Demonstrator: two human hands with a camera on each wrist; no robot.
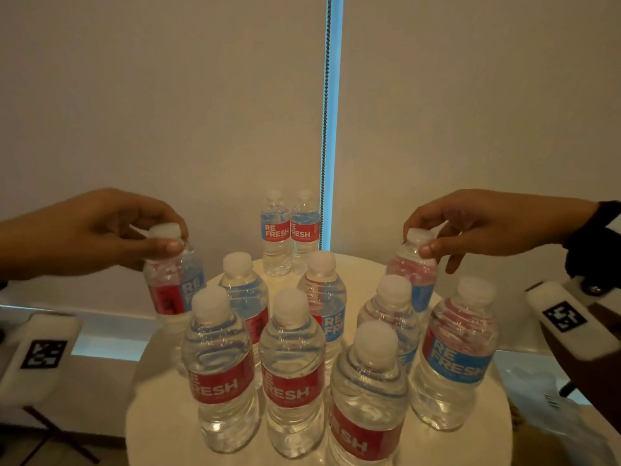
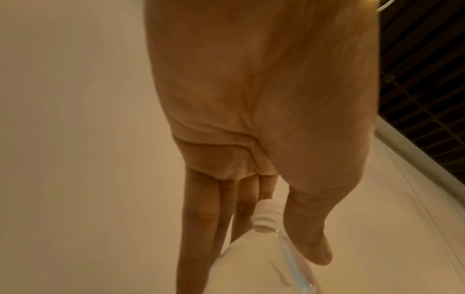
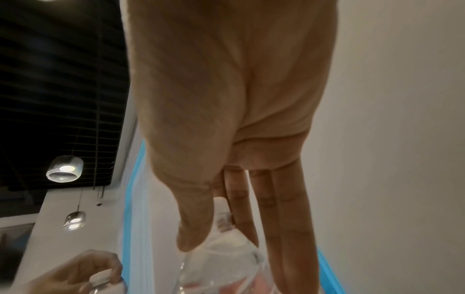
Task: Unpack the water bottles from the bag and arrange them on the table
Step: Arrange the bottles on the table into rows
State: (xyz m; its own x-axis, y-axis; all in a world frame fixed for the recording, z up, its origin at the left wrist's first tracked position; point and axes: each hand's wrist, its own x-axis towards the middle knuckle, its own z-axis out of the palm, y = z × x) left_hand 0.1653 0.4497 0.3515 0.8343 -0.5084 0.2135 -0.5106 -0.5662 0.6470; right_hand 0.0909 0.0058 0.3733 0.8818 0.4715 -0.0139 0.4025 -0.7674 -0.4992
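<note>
Several "Refresh" water bottles with red and blue labels stand clustered on a round white table; two more stand side by side at its far edge. My left hand pinches the white cap of a bottle hanging slightly tilted at the table's left rim. In the left wrist view, thumb and fingers close round that bottle at its neck. My right hand pinches the cap of another bottle at the cluster's back right; its base is hidden. The right wrist view shows that grip on the bottle.
A bead cord hangs between two roller blinds behind the table. White wrist cameras with black markers sit at the left and right. Something white and plastic lies low on the right. Pendant lamps hang overhead.
</note>
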